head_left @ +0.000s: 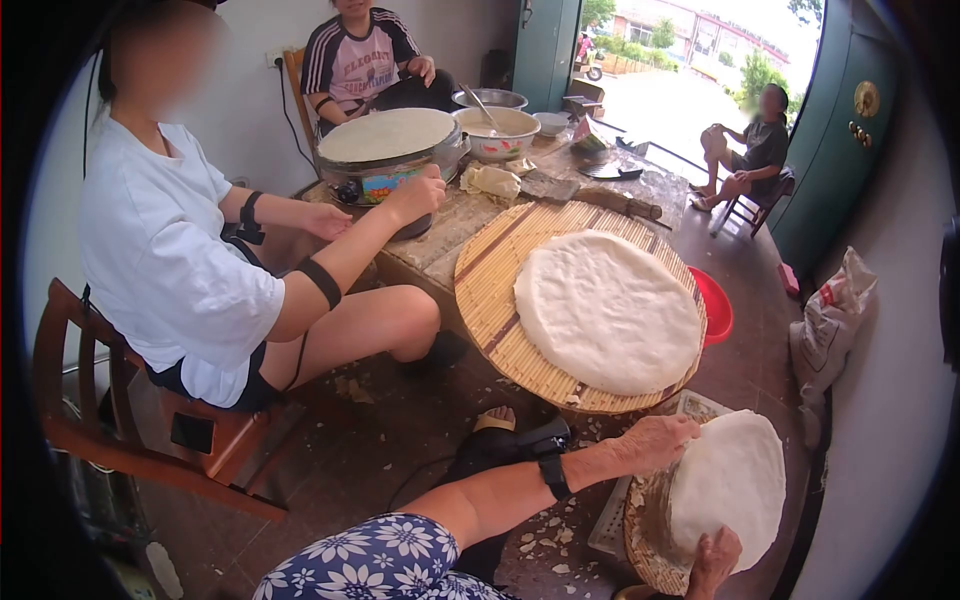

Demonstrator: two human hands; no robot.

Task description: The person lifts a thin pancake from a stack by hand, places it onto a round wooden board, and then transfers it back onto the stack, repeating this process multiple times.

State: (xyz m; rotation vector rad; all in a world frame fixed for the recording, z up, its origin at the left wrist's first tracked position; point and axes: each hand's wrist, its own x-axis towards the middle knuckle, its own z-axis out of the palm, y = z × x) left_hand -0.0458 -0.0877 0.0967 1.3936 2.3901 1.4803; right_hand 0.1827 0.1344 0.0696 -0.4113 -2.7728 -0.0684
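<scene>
A round white flatbread sheet [735, 490] lies on top of a stack on a small woven tray [640, 540] at the lower right. My left hand [660, 442] pinches the sheet's upper left edge. My right hand [715, 562] grips its lower edge, though the fingertips are partly hidden. Beyond my hands, a larger pale sheet [610, 312] with an uneven surface rests on a big round bamboo mat [490, 300].
A seated person in white [180, 230] works at a round griddle [390, 137] on the wooden table. Behind stands a bowl of batter [497, 135]. A red basin [710, 305] sits beneath the mat, and a sack [830, 330] leans at the right wall. Two more people sit farther back.
</scene>
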